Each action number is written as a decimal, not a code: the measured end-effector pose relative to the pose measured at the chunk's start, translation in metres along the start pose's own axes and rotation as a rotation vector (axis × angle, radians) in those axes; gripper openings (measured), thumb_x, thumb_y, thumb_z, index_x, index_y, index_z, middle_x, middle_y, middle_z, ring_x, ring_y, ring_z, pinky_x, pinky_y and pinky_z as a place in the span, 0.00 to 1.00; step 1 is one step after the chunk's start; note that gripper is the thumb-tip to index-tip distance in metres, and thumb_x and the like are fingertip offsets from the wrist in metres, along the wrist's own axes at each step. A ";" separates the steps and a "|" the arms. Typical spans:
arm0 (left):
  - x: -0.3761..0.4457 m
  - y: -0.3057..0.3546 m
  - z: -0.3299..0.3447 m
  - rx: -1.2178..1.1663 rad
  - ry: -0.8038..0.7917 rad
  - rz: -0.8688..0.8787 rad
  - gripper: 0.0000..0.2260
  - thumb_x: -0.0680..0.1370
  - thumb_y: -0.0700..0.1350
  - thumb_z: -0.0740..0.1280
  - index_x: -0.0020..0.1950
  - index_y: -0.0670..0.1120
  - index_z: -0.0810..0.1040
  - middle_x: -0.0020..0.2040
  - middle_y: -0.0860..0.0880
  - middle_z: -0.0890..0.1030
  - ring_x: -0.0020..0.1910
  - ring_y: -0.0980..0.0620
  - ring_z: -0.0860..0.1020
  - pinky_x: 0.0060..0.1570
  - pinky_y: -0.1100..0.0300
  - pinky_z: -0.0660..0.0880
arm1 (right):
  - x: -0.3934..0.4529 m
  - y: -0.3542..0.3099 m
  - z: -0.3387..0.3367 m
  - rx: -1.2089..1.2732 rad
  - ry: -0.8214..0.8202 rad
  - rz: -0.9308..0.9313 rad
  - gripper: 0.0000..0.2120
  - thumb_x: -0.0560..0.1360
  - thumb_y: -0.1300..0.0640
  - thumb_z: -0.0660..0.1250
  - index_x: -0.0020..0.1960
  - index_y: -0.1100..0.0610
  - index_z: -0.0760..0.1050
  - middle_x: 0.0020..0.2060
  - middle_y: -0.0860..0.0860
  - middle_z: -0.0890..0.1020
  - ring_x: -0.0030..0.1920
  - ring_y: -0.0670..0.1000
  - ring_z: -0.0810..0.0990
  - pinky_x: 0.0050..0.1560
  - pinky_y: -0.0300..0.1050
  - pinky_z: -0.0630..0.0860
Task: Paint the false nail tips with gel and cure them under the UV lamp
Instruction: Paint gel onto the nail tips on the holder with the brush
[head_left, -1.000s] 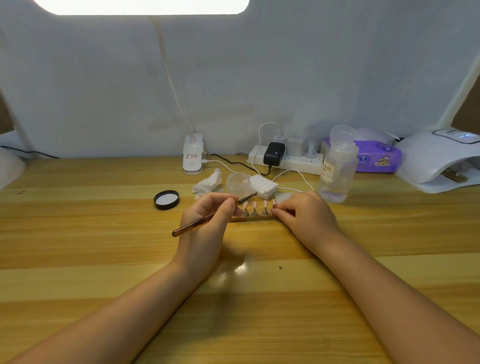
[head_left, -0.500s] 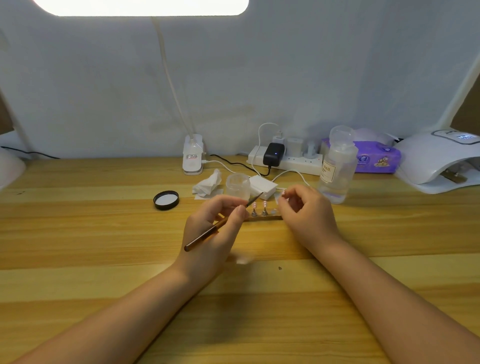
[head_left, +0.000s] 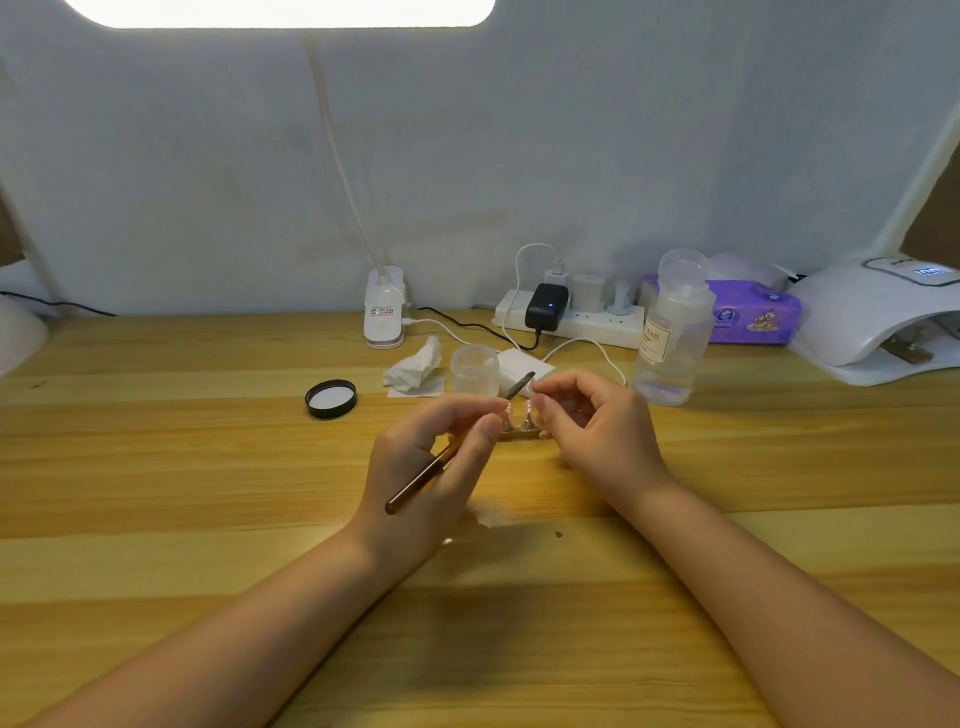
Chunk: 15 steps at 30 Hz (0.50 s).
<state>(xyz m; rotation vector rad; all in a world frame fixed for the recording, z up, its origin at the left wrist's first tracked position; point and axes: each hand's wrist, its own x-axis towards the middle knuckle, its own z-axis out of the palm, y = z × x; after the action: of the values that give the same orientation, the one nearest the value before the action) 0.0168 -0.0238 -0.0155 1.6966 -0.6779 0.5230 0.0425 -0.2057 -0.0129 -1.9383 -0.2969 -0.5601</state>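
Note:
My left hand (head_left: 431, 462) grips a brown gel brush (head_left: 452, 447), whose dark tip points up and right to the fingertips of my right hand (head_left: 592, 431). My right hand is lifted off the table and pinches a small nail tip stand at its fingertips, mostly hidden by them. Between my hands a wooden holder strip (head_left: 519, 434) lies on the table with two pink nail tips (head_left: 519, 413) on metal stands showing. The white UV lamp (head_left: 878, 317) sits at the far right, with a lit display on top.
Behind the hands stand a small clear jar (head_left: 474, 370), its black lid (head_left: 331, 398) to the left, a crumpled tissue (head_left: 415, 368), a clear bottle (head_left: 672, 332), a power strip (head_left: 571, 314) with cables and a purple wipes pack (head_left: 753, 312). The wooden table (head_left: 208, 493) stretches around.
My right hand has risen from the strip's right end, carrying one nail tip stand up. My left hand moved right and raised the brush tip toward it.

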 end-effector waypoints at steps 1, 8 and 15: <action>0.000 0.000 0.000 0.011 0.005 -0.001 0.09 0.78 0.48 0.66 0.56 0.50 0.81 0.47 0.52 0.85 0.49 0.50 0.83 0.48 0.58 0.79 | 0.000 0.001 0.000 0.010 0.000 0.001 0.05 0.74 0.64 0.70 0.49 0.58 0.81 0.38 0.51 0.83 0.38 0.47 0.82 0.41 0.42 0.81; 0.000 0.004 0.003 0.085 0.006 0.024 0.13 0.78 0.48 0.65 0.58 0.42 0.81 0.49 0.48 0.84 0.50 0.49 0.83 0.50 0.51 0.79 | 0.000 0.003 0.000 0.008 0.027 -0.034 0.07 0.73 0.64 0.70 0.50 0.56 0.81 0.40 0.52 0.83 0.39 0.47 0.82 0.42 0.44 0.81; -0.001 0.004 0.002 0.127 0.010 -0.010 0.11 0.77 0.49 0.65 0.53 0.46 0.82 0.46 0.51 0.85 0.48 0.53 0.82 0.49 0.58 0.78 | 0.000 0.003 0.000 -0.007 0.040 -0.030 0.07 0.73 0.65 0.69 0.51 0.58 0.81 0.41 0.53 0.83 0.40 0.47 0.82 0.44 0.45 0.81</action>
<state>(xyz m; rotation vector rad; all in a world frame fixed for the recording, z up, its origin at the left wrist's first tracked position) 0.0130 -0.0263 -0.0140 1.8141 -0.6397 0.5780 0.0436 -0.2069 -0.0155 -1.9300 -0.2991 -0.6200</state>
